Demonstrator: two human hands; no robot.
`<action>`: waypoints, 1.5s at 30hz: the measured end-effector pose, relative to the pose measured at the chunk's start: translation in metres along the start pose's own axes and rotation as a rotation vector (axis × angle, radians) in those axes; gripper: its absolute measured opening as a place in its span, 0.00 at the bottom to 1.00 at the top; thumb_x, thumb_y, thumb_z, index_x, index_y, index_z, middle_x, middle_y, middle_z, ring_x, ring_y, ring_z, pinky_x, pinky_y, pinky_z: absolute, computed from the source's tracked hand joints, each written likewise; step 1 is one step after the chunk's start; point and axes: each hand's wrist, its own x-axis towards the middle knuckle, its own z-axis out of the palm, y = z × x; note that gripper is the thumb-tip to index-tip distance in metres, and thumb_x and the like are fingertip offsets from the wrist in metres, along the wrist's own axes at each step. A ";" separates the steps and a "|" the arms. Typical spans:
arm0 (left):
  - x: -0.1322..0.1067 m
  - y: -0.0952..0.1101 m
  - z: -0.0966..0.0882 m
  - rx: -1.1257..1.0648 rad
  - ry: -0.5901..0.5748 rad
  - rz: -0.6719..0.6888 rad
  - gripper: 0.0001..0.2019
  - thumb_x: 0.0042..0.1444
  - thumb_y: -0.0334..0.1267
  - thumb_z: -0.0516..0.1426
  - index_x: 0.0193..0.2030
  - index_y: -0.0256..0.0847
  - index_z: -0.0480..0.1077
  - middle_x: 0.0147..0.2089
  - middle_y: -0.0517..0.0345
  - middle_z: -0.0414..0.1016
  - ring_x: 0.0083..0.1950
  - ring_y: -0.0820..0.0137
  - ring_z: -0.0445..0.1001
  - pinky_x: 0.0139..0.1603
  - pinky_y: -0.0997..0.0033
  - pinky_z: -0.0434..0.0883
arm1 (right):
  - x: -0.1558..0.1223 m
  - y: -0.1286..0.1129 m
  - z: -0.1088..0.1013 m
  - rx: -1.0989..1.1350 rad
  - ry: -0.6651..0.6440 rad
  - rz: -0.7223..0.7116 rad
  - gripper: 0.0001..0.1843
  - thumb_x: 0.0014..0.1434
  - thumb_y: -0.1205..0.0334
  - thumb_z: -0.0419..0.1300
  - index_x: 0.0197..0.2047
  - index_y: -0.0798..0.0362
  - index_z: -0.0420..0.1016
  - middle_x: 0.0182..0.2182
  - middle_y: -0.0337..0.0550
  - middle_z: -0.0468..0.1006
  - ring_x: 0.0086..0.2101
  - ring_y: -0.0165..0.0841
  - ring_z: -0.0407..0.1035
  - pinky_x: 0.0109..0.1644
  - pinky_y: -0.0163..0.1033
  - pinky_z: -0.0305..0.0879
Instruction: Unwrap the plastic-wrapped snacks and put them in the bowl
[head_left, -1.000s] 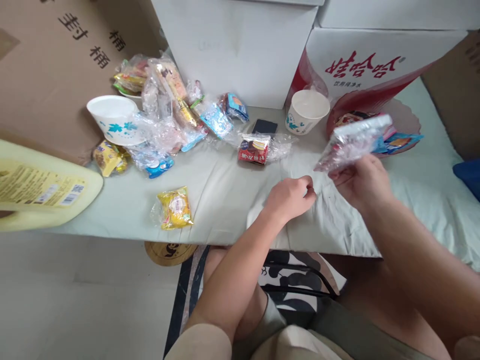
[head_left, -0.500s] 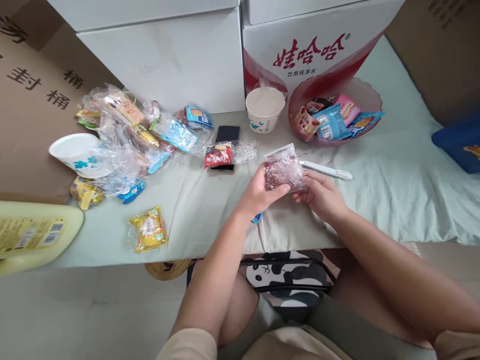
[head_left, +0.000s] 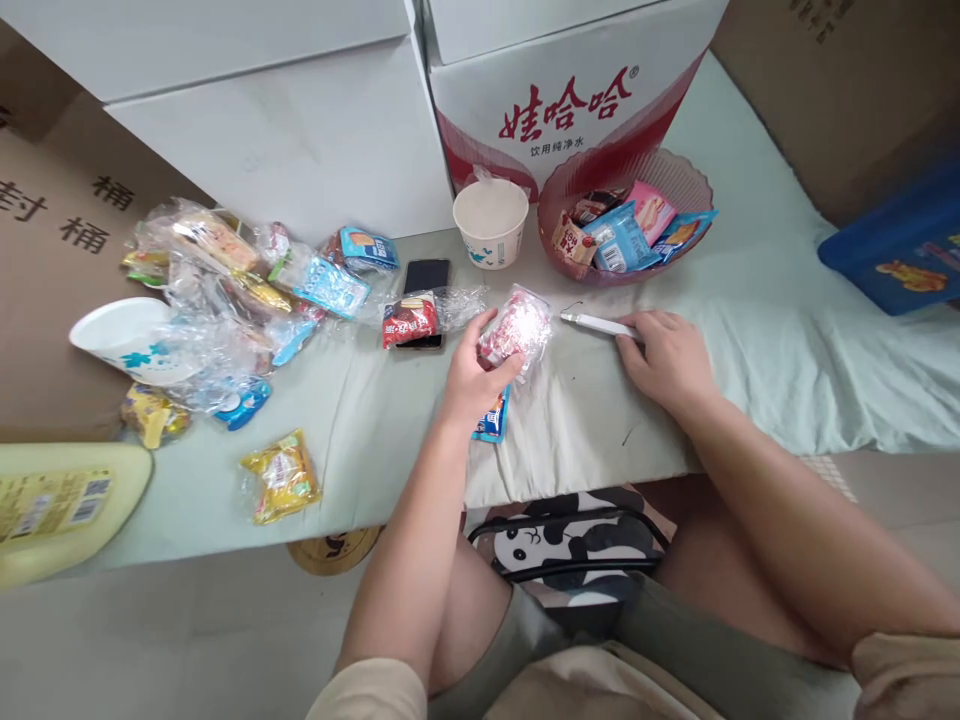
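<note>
Right hand: moved off the red-and-clear packet since half a second ago, now set at the right end of the white tool. How tightly the fingers are closed can't be told.
Left hand: left holding that packet alone, which is pinched between thumb and fingers just left of the tool; both hands were used on it before.
White tool: still laid on the green cloth, its end now partly covered by the right hand.
Blue packet: partly hidden by the left hand and wrist, but more of it is shown than earlier.
Phone: partly covered by a red snack pack, same as before.
Pink bowl: filled with small packs, seen just right of the paper cup.
Yellow snack: left lying near the cloth's front edge, well apart from both hands.
</note>
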 end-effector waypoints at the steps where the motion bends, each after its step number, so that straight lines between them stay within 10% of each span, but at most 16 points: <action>1: 0.000 0.001 -0.001 0.025 0.016 0.001 0.33 0.48 0.49 0.68 0.59 0.44 0.65 0.50 0.50 0.79 0.48 0.62 0.79 0.49 0.62 0.76 | 0.000 -0.003 -0.003 0.058 0.012 0.018 0.15 0.65 0.57 0.52 0.46 0.50 0.77 0.41 0.54 0.81 0.43 0.49 0.74 0.48 0.54 0.68; 11: -0.014 0.014 -0.005 0.372 -0.103 0.088 0.32 0.50 0.36 0.65 0.63 0.42 0.66 0.48 0.52 0.79 0.42 0.66 0.77 0.42 0.68 0.76 | -0.010 -0.050 -0.004 0.446 -0.147 -0.265 0.20 0.70 0.54 0.48 0.44 0.48 0.81 0.33 0.48 0.79 0.34 0.39 0.74 0.40 0.44 0.70; 18: -0.010 0.007 -0.012 0.310 0.023 0.087 0.24 0.53 0.38 0.63 0.58 0.41 0.70 0.45 0.52 0.79 0.41 0.67 0.77 0.42 0.66 0.76 | -0.004 -0.030 -0.007 0.271 -0.105 -0.168 0.18 0.67 0.56 0.51 0.44 0.47 0.83 0.37 0.47 0.81 0.37 0.40 0.76 0.41 0.45 0.70; 31: -0.005 0.002 -0.020 0.634 0.157 0.230 0.32 0.54 0.36 0.62 0.66 0.43 0.63 0.67 0.44 0.67 0.67 0.55 0.68 0.67 0.52 0.68 | -0.005 -0.019 0.003 0.017 0.048 -0.099 0.16 0.64 0.56 0.53 0.43 0.49 0.82 0.42 0.51 0.81 0.43 0.47 0.73 0.45 0.51 0.66; 45: -0.004 0.008 -0.018 0.716 0.064 0.228 0.09 0.54 0.29 0.61 0.42 0.42 0.74 0.50 0.50 0.77 0.55 0.60 0.74 0.58 0.57 0.72 | -0.006 -0.028 0.004 0.116 -0.032 -0.141 0.14 0.63 0.59 0.53 0.37 0.50 0.80 0.38 0.49 0.82 0.43 0.46 0.73 0.47 0.51 0.63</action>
